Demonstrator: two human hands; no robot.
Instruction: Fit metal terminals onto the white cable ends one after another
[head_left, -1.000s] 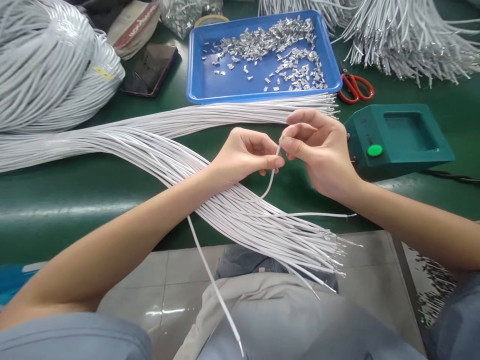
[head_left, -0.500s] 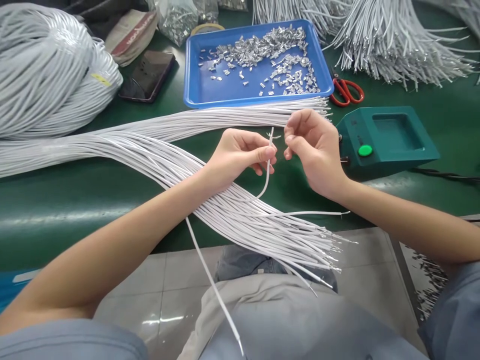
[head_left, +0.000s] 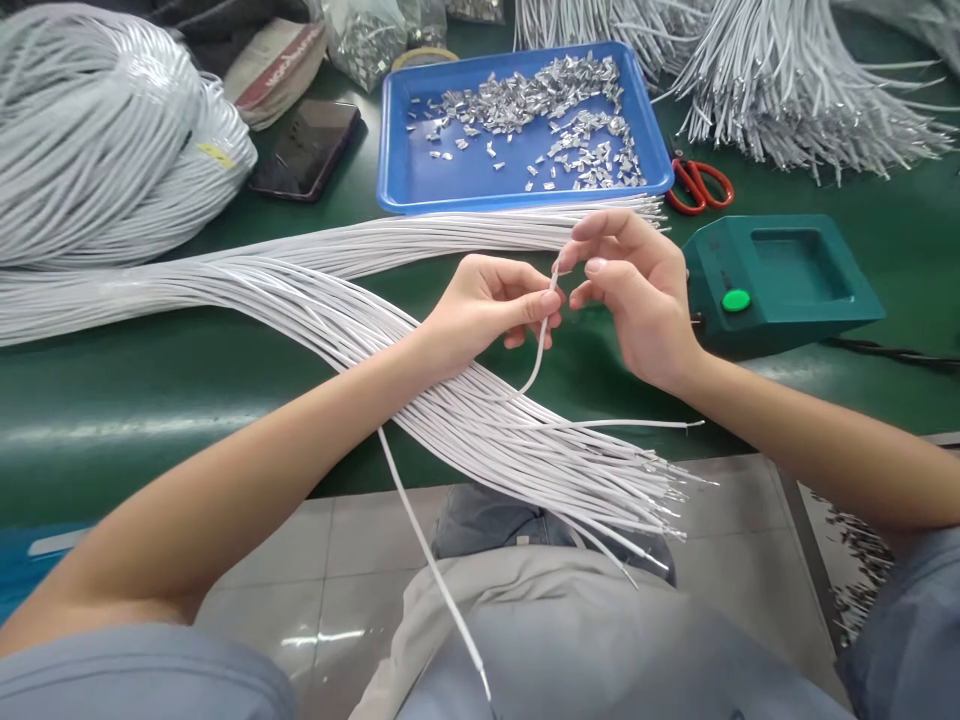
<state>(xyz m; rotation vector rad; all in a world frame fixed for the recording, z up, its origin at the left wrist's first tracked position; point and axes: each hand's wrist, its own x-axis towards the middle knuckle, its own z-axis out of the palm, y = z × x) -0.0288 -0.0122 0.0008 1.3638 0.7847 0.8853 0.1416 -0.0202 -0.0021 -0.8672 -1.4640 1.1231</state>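
Note:
In the middle of the head view my left hand [head_left: 499, 310] pinches a single white wire [head_left: 541, 345] just below its upper end, between thumb and fingers. The wire end points up, and its lower part bends back to the bundle of white wires [head_left: 442, 400] under my left forearm. My right hand [head_left: 634, 290] is at the wire's tip, its curled fingers apart from the thumb and a fingertip at or very near the tip. Any fine strands there are too small to make out. Loose wire ends with bare tips fan out over the table's front edge.
A blue tray [head_left: 420, 185] of small metal terminals lies behind my hands, beside red-handled scissors [head_left: 701, 187]. To the right stands a green device [head_left: 787, 285] with a bright green button. A phone [head_left: 306, 150], a large wire coil [head_left: 97, 130] and more wire bundles [head_left: 795, 90] lie farther back.
My right hand has opened its thumb and fingers and brought its fingertips to the wire's tip. The left hand keeps its pinch. The whole view has shifted slightly.

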